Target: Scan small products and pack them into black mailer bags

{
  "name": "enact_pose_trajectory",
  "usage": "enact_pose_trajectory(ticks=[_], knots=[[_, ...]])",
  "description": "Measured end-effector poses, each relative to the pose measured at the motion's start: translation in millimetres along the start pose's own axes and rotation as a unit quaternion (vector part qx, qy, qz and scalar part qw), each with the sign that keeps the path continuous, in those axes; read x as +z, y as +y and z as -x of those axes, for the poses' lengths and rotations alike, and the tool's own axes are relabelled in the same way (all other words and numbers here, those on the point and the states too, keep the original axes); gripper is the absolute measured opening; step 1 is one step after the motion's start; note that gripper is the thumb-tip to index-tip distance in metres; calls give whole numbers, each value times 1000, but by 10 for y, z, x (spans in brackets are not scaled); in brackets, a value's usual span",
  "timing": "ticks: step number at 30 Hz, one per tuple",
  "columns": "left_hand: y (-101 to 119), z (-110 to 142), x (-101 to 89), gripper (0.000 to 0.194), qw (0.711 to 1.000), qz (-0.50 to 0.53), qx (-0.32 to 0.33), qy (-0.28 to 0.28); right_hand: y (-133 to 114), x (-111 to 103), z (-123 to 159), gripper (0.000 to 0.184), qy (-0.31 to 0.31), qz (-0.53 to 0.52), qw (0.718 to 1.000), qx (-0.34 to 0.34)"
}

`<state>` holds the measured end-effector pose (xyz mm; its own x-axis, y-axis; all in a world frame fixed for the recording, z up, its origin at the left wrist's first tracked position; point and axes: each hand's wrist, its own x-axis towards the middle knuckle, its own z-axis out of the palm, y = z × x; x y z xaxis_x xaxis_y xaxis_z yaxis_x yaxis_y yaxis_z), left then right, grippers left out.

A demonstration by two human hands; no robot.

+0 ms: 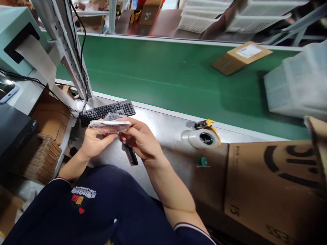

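Both my hands hold a small flat item wrapped in clear plastic (109, 125) above the steel worktop (166, 129). My left hand (94, 141) grips its left end from below with fingers closed. My right hand (140, 137) pinches its right end, fingers curled. A black handheld device (131, 154) lies on the worktop just under my right hand. A black keyboard (107, 111) sits right behind the wrapped item.
A tape dispenser with a white roll (203, 136) rests on the worktop to the right. A large cardboard box (273, 183) fills the lower right. On the green conveyor belt (163, 75) lie a small cardboard parcel (241, 57) and a white bag (298, 83). A label printer (17, 37) stands at left.
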<state>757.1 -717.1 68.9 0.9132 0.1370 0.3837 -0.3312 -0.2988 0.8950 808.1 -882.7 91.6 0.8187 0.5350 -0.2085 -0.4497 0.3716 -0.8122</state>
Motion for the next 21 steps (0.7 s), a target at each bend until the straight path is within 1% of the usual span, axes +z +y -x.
enact_pose_trajectory(ticks=[4,8,15,17,19,21], knots=[[3,-23,22,8,998,32,-55,25,17,21,-9,33,5,-3,1000,-19],[-25,-29,32,11,990,74,-117,13,47,16,-34,43,2,-22,1000,-21],[-38,-76,44,17,977,115,-177,10,81,77,-61,44,7,-37,999,-19],[-50,-91,44,19,975,119,-188,19,94,77,-45,45,3,-39,999,-20],[-99,-96,7,21,972,124,-197,37,141,-16,-52,48,-22,-22,999,-15],[-201,-79,-79,22,967,130,-208,64,253,-256,-136,51,-38,37,998,-27]])
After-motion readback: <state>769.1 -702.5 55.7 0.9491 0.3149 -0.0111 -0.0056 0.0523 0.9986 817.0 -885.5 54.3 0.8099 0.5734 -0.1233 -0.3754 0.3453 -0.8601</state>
